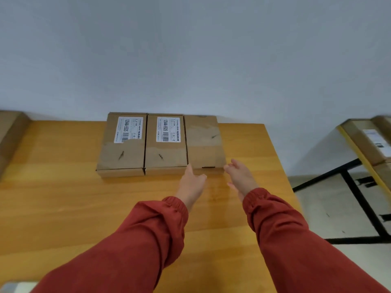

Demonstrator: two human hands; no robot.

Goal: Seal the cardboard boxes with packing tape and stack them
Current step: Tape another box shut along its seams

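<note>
As left hand [191, 179] and right hand [241, 176] hover at 7 and 5 o'clock of unlabelled box [204, 142], both loosely spread, empty. Box at table's [63, 208] 12 o'clock, rightmost of three. Advice: clasp both sides evenly, lift level, seat squarely on labelled box [166, 144].

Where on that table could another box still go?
Bare table left of the left box toward the carton, and in front of the row, left of the left sleeve. Crowded: far middle, three boxes side by side, left hand and right hand at the right box.
</note>
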